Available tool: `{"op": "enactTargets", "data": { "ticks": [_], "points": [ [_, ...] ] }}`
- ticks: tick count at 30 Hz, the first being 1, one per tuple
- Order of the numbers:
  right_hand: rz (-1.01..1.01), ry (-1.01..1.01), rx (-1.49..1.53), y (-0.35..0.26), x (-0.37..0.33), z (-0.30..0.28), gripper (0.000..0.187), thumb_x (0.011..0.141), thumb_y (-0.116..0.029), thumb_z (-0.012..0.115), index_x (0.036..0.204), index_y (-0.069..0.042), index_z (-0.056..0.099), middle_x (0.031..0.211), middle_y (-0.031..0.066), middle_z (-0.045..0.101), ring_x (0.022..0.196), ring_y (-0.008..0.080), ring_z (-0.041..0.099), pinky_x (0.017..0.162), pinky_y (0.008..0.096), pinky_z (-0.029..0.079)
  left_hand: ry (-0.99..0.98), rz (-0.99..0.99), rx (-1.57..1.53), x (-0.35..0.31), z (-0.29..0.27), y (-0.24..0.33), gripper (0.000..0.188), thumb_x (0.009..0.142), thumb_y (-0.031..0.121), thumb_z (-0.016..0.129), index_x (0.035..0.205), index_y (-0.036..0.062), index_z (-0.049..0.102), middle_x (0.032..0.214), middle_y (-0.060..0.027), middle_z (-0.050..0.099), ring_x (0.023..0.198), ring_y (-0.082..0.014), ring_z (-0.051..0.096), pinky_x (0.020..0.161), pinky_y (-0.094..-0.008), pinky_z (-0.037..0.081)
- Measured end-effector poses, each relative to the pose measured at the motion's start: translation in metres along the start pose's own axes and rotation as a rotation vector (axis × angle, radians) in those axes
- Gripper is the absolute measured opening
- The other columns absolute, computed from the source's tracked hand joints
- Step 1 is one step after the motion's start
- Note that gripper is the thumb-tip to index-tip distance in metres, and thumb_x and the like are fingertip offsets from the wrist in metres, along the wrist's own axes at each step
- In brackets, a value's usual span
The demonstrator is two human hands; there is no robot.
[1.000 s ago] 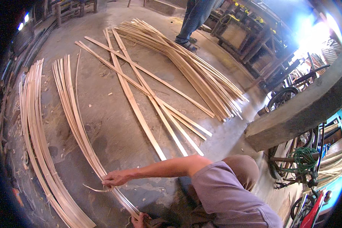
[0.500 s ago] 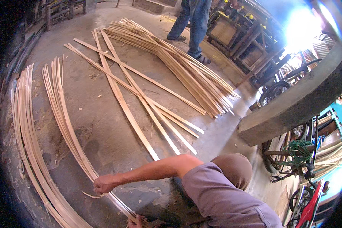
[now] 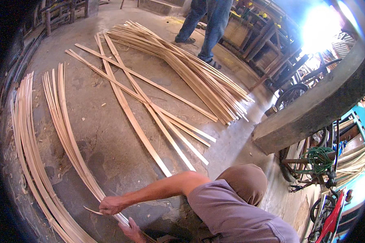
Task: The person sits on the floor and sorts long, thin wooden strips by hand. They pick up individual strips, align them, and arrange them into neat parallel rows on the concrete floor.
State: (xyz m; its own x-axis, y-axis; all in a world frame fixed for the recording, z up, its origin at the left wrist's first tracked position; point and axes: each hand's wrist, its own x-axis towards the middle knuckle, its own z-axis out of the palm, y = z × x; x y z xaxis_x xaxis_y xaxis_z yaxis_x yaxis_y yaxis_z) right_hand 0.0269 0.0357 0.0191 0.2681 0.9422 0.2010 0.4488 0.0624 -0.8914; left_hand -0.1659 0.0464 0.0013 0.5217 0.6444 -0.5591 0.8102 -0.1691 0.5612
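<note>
Left hand: your left hand [image 3: 111,205] is closed around the near end of the narrow bundle of bamboo strips [image 3: 65,133], knuckles up, low over the concrete floor [image 3: 109,133].
Right hand: your right hand [image 3: 130,231] lies at the bottom edge, fingers over the same bundle just behind the left; you cannot tell how tightly it grips.
Bundle in hand: the strips curve away from you to the upper left, flat on the floor, and one thin sliver [image 3: 92,210] sticks out sideways just beside your left hand.
Left neighbour: a thicker curved bundle [image 3: 26,154] lies further left, near the held one.
Middle: loose crossed slats [image 3: 150,109] lie well apart from your hands.
Far pile: a big heap of long strips [image 3: 190,65] lies beyond, with a standing person's legs [image 3: 209,20] just beside it.
Right side: a concrete ledge [image 3: 312,109] and a bicycle [image 3: 324,170].
</note>
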Motion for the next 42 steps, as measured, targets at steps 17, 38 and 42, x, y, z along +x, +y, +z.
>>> {"op": "enactTargets", "data": {
  "ticks": [17, 38, 42],
  "points": [
    [0.666, -0.292, 0.322, -0.027, 0.024, -0.067, 0.043, 0.098, -0.04, 0.054, 0.088, -0.001, 0.07, 0.069, 0.0024, 0.059, 0.062, 0.0116, 0.052, 0.058, 0.0308, 0.045, -0.175, 0.0, -0.611, -0.038, -0.018, 0.037, 0.027, 0.09, 0.028, 0.067, 0.094, 0.0031, 0.056, 0.07, -0.0008, 0.055, 0.061, -0.0092, 0.053, 0.054, -0.0275, 0.043],
    [0.009, -0.611, -0.528, -0.026, 0.018, -0.033, 0.029, 0.085, -0.02, 0.054, 0.084, 0.004, 0.071, 0.078, 0.0237, 0.067, 0.074, 0.0396, 0.067, 0.07, 0.0471, 0.053, -0.062, -0.084, -0.343, -0.036, 0.011, 0.051, 0.044, 0.093, 0.038, 0.061, 0.104, -0.0043, 0.056, 0.078, -0.0224, 0.062, 0.069, -0.0337, 0.061, 0.066, -0.0437, 0.047],
    [-0.134, -0.679, -0.452, -0.092, 0.066, -0.094, 0.028, 0.083, -0.019, 0.055, 0.087, 0.005, 0.069, 0.08, 0.0248, 0.067, 0.079, 0.0426, 0.067, 0.071, 0.0495, 0.054, -0.019, -0.004, -0.291, -0.032, 0.003, 0.047, 0.042, 0.091, 0.034, 0.064, 0.107, -0.0041, 0.055, 0.089, -0.0191, 0.066, 0.081, -0.0293, 0.064, 0.074, -0.0422, 0.049]
  ]
}}
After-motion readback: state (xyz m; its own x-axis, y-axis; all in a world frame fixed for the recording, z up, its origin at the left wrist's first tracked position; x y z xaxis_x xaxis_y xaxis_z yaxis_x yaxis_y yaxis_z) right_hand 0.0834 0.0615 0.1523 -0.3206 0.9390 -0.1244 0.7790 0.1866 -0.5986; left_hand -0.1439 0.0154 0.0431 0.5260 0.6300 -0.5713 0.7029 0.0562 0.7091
